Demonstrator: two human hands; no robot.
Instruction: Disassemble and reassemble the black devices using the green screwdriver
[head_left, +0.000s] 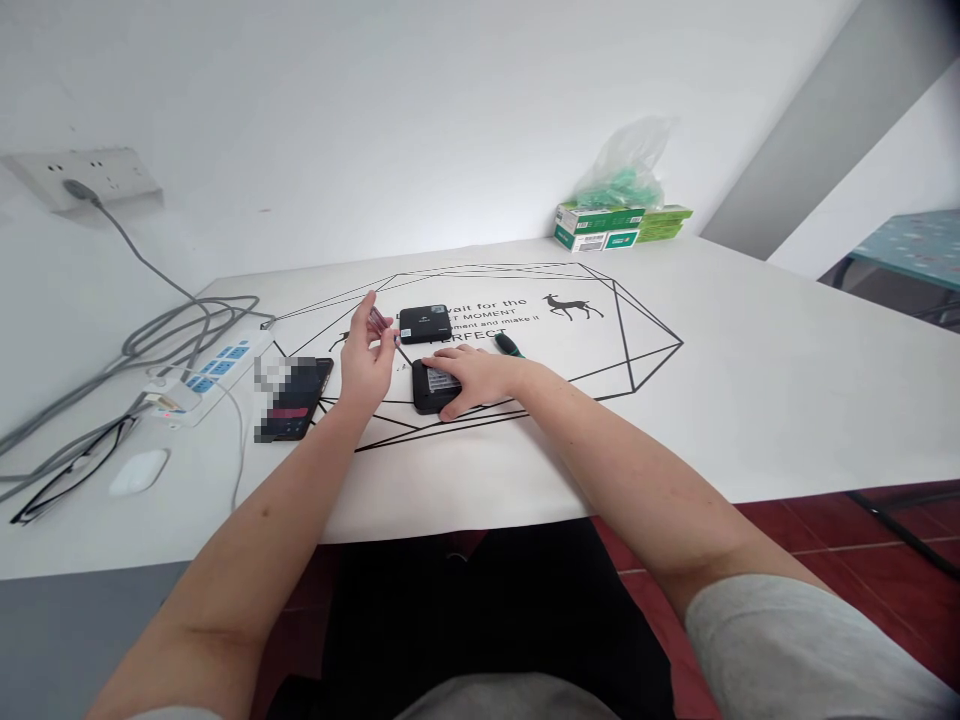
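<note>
My right hand [480,377] lies over a small black box-shaped device [424,390] with a pale printed label, its fingers on top and the thumb at the near edge. Raised just left of it, my left hand [367,362] has thumb and fingertips pinched together; what they hold is too small to make out. Beyond both hands, a flat black case [424,324] with a small light sticker rests on the table. A green and black handle [508,345], like a screwdriver's, shows behind my right wrist, which hides the rest of it.
Left of my forearm lie a phone [296,398], a white power strip [225,368] with tangled grey cables, a white earbud case [141,472] and black-framed glasses [75,470]. Green and white boxes [600,228] under a plastic bag [630,165] stand against the wall.
</note>
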